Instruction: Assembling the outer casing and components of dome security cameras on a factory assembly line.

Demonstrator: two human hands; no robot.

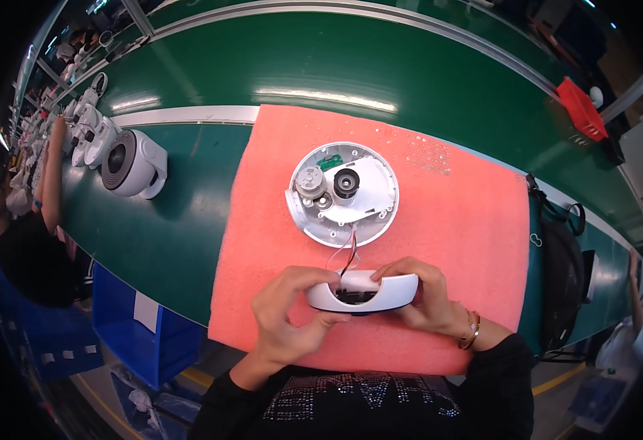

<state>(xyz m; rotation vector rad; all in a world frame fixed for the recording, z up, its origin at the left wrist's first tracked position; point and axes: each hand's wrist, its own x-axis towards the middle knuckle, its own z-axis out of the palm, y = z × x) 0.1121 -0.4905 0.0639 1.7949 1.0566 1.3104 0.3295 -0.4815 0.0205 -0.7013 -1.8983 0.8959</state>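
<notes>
Between my two hands I hold a white curved plastic housing (402,290) with a wide cut-out and a dark inside, just above the near part of the pink foam mat (439,220). My left hand (286,315) grips its left end, thumb below and fingers on top. At the right end, my right hand (425,297) is closed round the rim. Thin wires (353,246) run from the housing to a round white base (391,194) lying on the mat. That base carries a silver motor (310,182), a black round hub (346,183) and a small green circuit board (329,162).
White fan-like units (132,163) stand on the green bench at left, near another person's arm (54,169). A black backpack (562,271) lies right of the mat. A red bin (582,110) sits far right. Clear bubble-like dots (428,152) lie at the mat's far edge. Blue crates (134,323) stand below left.
</notes>
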